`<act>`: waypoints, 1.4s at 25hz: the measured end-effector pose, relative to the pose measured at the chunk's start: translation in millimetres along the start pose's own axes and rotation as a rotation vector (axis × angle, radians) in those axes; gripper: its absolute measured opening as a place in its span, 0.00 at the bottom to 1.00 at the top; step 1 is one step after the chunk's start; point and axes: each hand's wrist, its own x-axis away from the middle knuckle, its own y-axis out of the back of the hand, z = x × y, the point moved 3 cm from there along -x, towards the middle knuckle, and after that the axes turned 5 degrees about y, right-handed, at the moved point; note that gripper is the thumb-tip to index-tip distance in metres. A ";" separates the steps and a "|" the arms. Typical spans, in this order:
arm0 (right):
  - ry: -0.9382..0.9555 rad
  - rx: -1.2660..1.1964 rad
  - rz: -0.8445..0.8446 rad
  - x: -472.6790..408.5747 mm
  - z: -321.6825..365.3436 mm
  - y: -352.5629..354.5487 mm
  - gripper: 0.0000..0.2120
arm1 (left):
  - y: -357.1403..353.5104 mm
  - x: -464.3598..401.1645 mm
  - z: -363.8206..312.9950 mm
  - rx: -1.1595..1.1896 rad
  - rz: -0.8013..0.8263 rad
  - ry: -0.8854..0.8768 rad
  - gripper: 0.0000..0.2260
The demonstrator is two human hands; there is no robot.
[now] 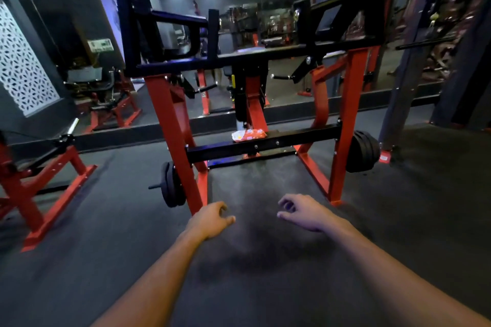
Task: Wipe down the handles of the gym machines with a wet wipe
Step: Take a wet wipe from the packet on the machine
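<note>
A red and black gym machine (pixel 348 125) stands in front of me before a mirror wall. An orange and white wet wipe packet (pixel 249 135) lies on its low black crossbar (pixel 292 139). Black handles stick out at mid height, one on the left (pixel 206 88) and one on the right (pixel 281 77). My left hand (pixel 211 219) and my right hand (pixel 304 211) reach forward over the dark floor, well short of the machine. Both have loosely curled fingers and hold nothing.
Black weight plates hang on the machine's left (pixel 172 188) and right (pixel 362 151) sides. Another red machine (pixel 34 186) stands at the left. A dark frame post (pixel 406 93) rises at the right. Dark rubber floor (pixel 252 260) spreads between me and the machine.
</note>
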 end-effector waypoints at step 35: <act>0.114 -0.024 0.285 -748.4 -232.7 64.3 0.14 | -0.9 -728.3 -40.4 0.034 0.171 0.091 0.23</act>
